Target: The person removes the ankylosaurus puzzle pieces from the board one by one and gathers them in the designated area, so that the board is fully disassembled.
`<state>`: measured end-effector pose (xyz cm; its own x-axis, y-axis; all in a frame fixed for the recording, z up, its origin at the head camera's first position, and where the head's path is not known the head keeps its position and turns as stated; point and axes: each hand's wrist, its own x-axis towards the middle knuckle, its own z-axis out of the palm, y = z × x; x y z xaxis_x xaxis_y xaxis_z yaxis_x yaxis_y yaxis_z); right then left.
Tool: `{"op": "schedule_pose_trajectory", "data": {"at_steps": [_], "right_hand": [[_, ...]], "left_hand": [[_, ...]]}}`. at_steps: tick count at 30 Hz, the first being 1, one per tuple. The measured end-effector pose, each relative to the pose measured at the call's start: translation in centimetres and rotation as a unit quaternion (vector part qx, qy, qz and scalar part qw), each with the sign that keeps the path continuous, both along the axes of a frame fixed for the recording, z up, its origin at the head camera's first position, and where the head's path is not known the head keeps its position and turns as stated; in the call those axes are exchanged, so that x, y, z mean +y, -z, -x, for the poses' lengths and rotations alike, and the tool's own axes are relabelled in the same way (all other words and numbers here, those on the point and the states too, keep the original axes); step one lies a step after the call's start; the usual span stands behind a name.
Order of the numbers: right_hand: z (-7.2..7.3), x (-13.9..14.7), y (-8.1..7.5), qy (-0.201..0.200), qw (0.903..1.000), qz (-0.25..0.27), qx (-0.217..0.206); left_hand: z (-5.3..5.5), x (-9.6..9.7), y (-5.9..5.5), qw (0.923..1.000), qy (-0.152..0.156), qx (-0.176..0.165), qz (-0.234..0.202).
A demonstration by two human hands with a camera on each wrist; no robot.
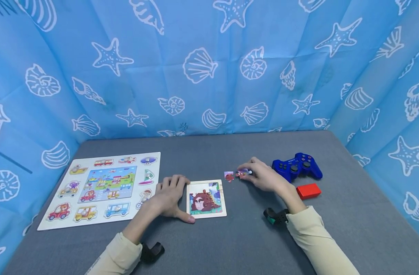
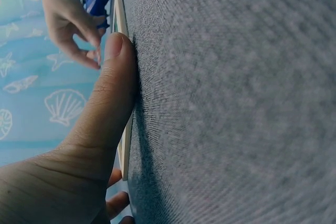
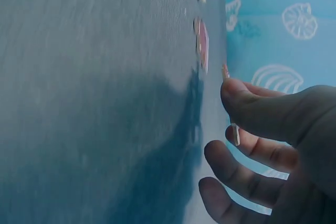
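A small wooden puzzle tray [image 1: 224, 198], partly filled with pieces of a brown animal picture, lies at the middle of the table. My left hand [image 1: 169, 198] holds its left side, thumb by the near corner and fingers by the far one. To the tray's right, my right hand [image 1: 264, 177] pinches a jigsaw piece [image 1: 243, 174] between thumb and fingers. The right wrist view has this piece [image 3: 235, 135] tilted on edge, raised off the table, mostly covered by the thumb. Another jigsaw piece [image 1: 229, 176] lies flat between tray and right hand.
On the left lies a large vehicle peg puzzle board [image 1: 149, 157]. A blue game controller [image 1: 297, 167] and a red block [image 1: 308, 191] are right of my right hand. A blue curtain [image 1: 195, 95] with shells and starfish surrounds the grey table [image 1: 209, 248].
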<state>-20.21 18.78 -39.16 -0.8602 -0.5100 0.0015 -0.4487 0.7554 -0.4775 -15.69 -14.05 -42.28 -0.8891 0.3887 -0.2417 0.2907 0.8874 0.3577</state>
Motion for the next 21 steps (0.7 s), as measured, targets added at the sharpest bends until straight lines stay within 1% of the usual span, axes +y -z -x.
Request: {"op": "schedule_pose_trajectory", "data": {"at_steps": [5,10,17,21], "right_hand": [[0.3,0.9,0.3,0.005,0.9999,-0.012,-0.006],[0.4,0.5,0.5,0.006,0.9998,-0.011,-0.018],[0.4,-0.5,1.0,0.002,0.9999,-0.015,-0.004],[0.4,-0.7,1.2,0.007,0.9998,-0.02,0.002]], "left_hand": [[0.0,0.0,0.0,1.0,0.0,-0.001,-0.006],[0.0,0.0,-0.1,1.0,0.0,-0.004,-0.006],[-0.2,0.1,-0.8,0.9999,0.005,-0.01,0.002],[-0.3,0.1,-0.8,0.9999,0.002,-0.011,0.003]]}}
